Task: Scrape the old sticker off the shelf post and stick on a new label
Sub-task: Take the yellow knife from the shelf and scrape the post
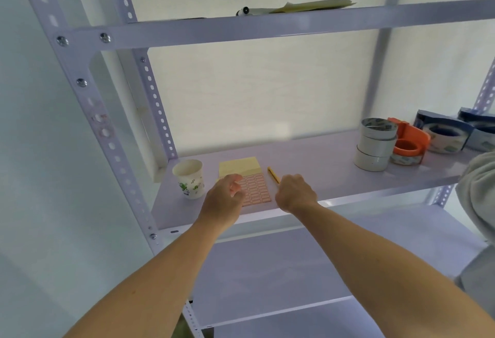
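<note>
The old sticker (101, 123), worn and reddish, clings to the white perforated shelf post (80, 80) at the left. On the middle shelf (308, 177) lies a sheet of red-bordered labels (257, 190) with a yellow note pad (239, 166) behind it. My left hand (223, 199) rests on the sheet's left part with loosely bent fingers. A thin yellow scraper (273, 174) lies just right of the sheet. My right hand (294, 194) curls over its near end; the fingertips are hidden.
A paper cup (188, 178) stands left of the sheet. Stacked tape rolls (375, 144), an orange tape dispenser (409, 140) and boxed tape (444, 134) sit at the shelf's right. A marker and papers (294, 8) lie on the upper shelf. Grey cloth (479, 190) hangs at the right edge.
</note>
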